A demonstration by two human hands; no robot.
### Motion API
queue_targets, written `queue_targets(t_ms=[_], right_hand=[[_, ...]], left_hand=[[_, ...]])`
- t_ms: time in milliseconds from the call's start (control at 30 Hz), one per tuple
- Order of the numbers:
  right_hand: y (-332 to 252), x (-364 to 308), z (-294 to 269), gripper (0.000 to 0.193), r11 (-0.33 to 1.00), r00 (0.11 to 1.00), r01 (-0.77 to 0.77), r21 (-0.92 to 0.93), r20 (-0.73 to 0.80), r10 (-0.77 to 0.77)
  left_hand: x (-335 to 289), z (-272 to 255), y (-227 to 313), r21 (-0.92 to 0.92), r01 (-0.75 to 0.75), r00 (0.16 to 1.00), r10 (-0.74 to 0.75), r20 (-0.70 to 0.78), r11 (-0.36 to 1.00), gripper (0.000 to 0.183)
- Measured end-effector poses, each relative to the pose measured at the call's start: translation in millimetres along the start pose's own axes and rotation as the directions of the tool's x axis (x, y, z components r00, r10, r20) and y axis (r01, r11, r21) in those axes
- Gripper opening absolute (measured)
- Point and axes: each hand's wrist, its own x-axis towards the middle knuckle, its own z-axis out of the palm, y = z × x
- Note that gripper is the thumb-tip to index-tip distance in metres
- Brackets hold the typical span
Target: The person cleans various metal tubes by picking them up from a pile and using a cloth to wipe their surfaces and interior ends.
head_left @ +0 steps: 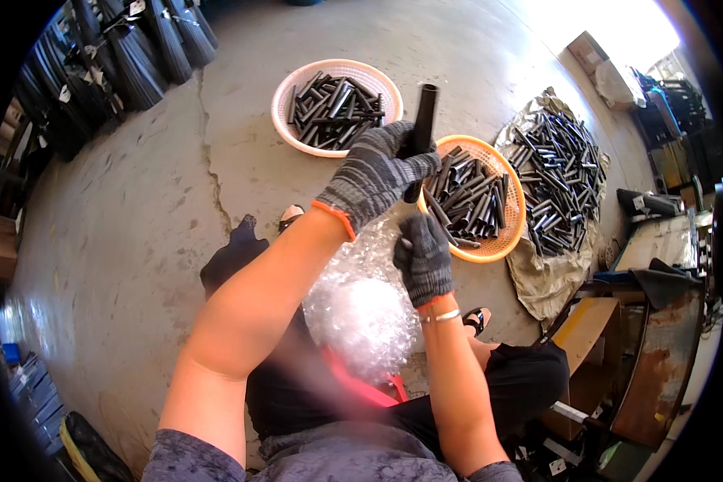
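Observation:
My left hand (pixel 375 173), in a grey striped knit glove with an orange cuff, is wrapped round a black tube (pixel 427 108). The tube stands nearly upright, its upper end rising above the fingers and its lower end showing beneath them. Just below it is my gloved right hand (pixel 423 257), fingers curled closed; whatever they may hold is hidden. Crumpled clear plastic wrap (pixel 361 313) lies between my legs, under both hands. Beyond my left hand stands a pink basket (pixel 278 112) of short black tubes. An orange basket (pixel 517 193) with similar tubes is to the right.
A heap of black tubes (pixel 558 177) lies on a tan sheet (pixel 550 285) farther right. Bundles of long dark rods (pixel 128 64) lean at the far left. Nearer on the right are a cardboard box (pixel 590 329) and a rusty metal panel (pixel 657 361). The concrete floor (pixel 136 233) is cracked.

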Motion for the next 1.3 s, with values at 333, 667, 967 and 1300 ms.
queue_targets(t_ms=[333,667,967,1300], right_hand=[[37,-19,-86,0.054,0.881,0.956,-0.184,-0.435,-0.289,0.057],[18,0,-32,0.021,0.993,0.985,-0.111,-0.036,0.131,0.115],[34,-27,-85,0.078,0.854,0.987,-0.146,-0.499,-0.125,0.096],[15,-4,-30,0.022,0.962,0.989,0.147,-0.230,0.008,-0.150]], left_hand=[[1,-13,9,-0.091,-0.014,0.999,0.009,-0.049,0.996,0.016],[2,0,7,-0.148,-0.022,1.000,0.019,-0.019,0.989,0.018],[-5,-5,18,-0.042,0.020,1.000,-0.020,-0.007,0.999,0.017],[-4,8,-2,-0.260,-0.062,0.997,0.071,0.027,0.964,0.018]])
